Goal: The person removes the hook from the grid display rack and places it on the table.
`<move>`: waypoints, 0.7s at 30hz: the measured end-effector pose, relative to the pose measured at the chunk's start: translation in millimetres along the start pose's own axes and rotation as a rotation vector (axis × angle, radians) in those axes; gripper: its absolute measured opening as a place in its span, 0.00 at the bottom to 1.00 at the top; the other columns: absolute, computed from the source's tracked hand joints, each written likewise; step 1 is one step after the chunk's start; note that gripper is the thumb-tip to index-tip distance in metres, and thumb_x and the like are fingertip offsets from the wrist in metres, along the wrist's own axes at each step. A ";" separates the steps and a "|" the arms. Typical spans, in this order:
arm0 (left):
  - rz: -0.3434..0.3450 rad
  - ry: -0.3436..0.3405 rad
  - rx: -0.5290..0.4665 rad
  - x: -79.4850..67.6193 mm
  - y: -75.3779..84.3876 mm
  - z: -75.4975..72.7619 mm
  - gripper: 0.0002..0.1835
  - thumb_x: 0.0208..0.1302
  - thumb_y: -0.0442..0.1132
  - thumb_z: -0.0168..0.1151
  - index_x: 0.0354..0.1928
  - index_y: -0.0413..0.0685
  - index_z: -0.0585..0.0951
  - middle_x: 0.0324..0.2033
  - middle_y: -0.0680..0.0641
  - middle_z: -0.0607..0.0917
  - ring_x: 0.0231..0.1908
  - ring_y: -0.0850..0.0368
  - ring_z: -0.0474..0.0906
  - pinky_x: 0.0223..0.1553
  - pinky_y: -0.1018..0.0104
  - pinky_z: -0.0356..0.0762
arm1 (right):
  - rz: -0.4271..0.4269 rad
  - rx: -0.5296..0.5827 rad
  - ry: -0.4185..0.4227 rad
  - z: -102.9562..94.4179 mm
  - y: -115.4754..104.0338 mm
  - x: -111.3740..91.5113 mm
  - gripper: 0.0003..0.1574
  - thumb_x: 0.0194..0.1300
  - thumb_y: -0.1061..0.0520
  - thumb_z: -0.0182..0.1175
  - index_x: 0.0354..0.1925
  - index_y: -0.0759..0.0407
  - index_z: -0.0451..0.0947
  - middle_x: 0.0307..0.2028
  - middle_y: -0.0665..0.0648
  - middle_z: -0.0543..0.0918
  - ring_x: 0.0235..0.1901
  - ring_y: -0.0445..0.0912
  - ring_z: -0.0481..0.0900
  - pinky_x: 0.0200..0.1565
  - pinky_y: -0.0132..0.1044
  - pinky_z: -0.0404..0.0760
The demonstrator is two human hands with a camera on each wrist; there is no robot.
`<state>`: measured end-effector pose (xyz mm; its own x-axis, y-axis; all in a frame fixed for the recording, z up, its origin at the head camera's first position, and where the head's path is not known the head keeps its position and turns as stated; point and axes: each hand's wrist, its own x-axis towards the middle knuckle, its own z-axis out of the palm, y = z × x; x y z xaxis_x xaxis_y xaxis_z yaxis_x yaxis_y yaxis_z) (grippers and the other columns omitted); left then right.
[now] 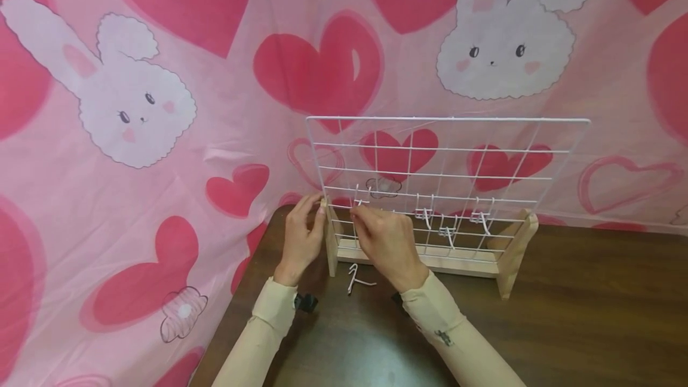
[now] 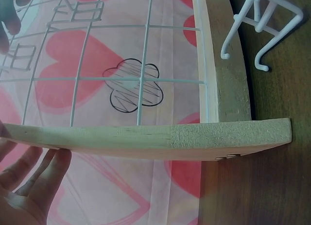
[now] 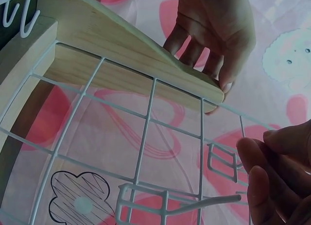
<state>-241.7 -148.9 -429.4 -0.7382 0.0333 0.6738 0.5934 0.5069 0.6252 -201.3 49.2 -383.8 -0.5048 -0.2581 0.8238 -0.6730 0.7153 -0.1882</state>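
Note:
My left hand (image 1: 303, 237) grips the upper end of the wooden side support (image 2: 146, 137) at the left of a white wire grid rack (image 1: 451, 119). In the right wrist view, the left hand's (image 3: 218, 35) fingers lie behind that support and its thumb is near the tip. My right hand (image 1: 389, 243) is in front of the grid's left part, pinching a white wire hook (image 3: 223, 162) that sits against the grid wires; the fingers cover its prong. Further right, several white hooks hang on the grid, one of them a double-wire hook (image 1: 424, 215).
A loose white hook (image 1: 352, 279) lies on the dark wooden table (image 1: 591, 303) before the rack's left end. Another wooden support (image 1: 518, 255) holds the grid's right side, joined by a base bar (image 1: 467, 261). A pink heart-and-rabbit cloth (image 1: 226, 106) hangs behind.

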 end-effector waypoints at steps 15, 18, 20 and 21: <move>0.014 0.009 0.013 0.5 1.9 0.0 0.15 0.74 0.34 0.58 0.58 0.39 0.83 0.50 0.40 0.88 0.51 0.45 0.86 0.56 0.46 0.84 | -0.050 0.093 0.097 -0.6 4.3 3.0 0.04 0.63 0.66 0.70 0.33 0.60 0.85 0.18 0.52 0.83 0.18 0.46 0.82 0.21 0.38 0.78; 0.014 0.008 0.014 -0.1 1.5 0.3 0.15 0.75 0.34 0.58 0.58 0.39 0.83 0.49 0.41 0.88 0.51 0.46 0.86 0.54 0.46 0.86 | -0.055 0.112 0.104 -1.3 4.9 3.0 0.04 0.63 0.66 0.70 0.33 0.60 0.84 0.18 0.52 0.82 0.18 0.46 0.81 0.21 0.38 0.77; 0.008 0.004 0.013 -0.5 1.4 0.3 0.15 0.75 0.34 0.58 0.58 0.40 0.83 0.49 0.41 0.88 0.51 0.46 0.87 0.53 0.47 0.87 | -0.056 0.121 0.105 -1.5 5.3 2.7 0.03 0.63 0.66 0.70 0.33 0.61 0.84 0.18 0.52 0.82 0.18 0.45 0.80 0.21 0.38 0.78; 0.004 0.002 0.013 -0.5 1.5 0.3 0.15 0.75 0.34 0.58 0.58 0.40 0.83 0.49 0.41 0.88 0.51 0.47 0.87 0.52 0.47 0.87 | -0.056 0.125 0.105 -1.7 5.4 2.7 0.03 0.63 0.66 0.70 0.33 0.61 0.85 0.18 0.52 0.82 0.18 0.45 0.80 0.21 0.38 0.78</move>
<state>-240.5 -147.9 -429.0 -0.7350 0.0335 0.6772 0.5924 0.5178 0.6173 -205.4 53.5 -381.6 -0.4098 -0.2210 0.8850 -0.7635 0.6139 -0.2002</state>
